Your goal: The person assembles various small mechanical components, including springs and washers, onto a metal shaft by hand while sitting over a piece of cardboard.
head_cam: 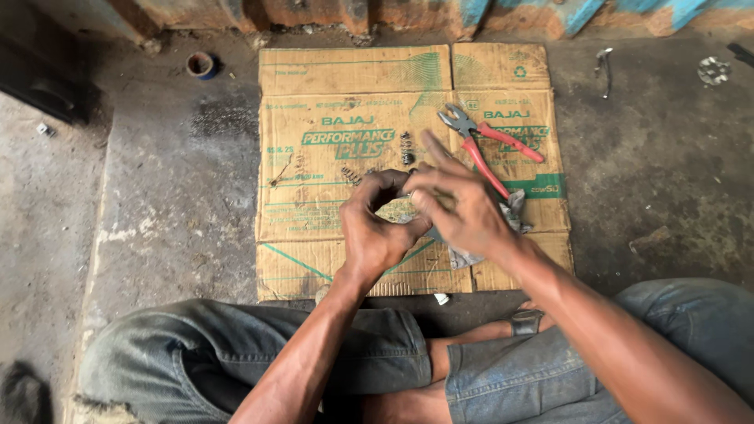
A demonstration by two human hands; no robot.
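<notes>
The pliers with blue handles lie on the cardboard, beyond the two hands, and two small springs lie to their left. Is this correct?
Not quite: the head view shows the pliers have red handles, not blue. The rest holds: they lie on the cardboard, beyond the left hand and right hand, with two small springs to their left.

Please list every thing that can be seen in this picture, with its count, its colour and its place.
cardboard sheet: 1, brown, flat on the floor
pliers: 1, red handles, on the cardboard, upper right
springs: 2 or more, grey metal, on the cardboard past the hands
rag: 1, grey, under the right hand
tape roll: 1, blue, floor, upper left
metal parts: a few, grey, floor, upper right
left hand: 1, curled around a small part, mostly hidden
right hand: 1, fingers on the same part
</notes>
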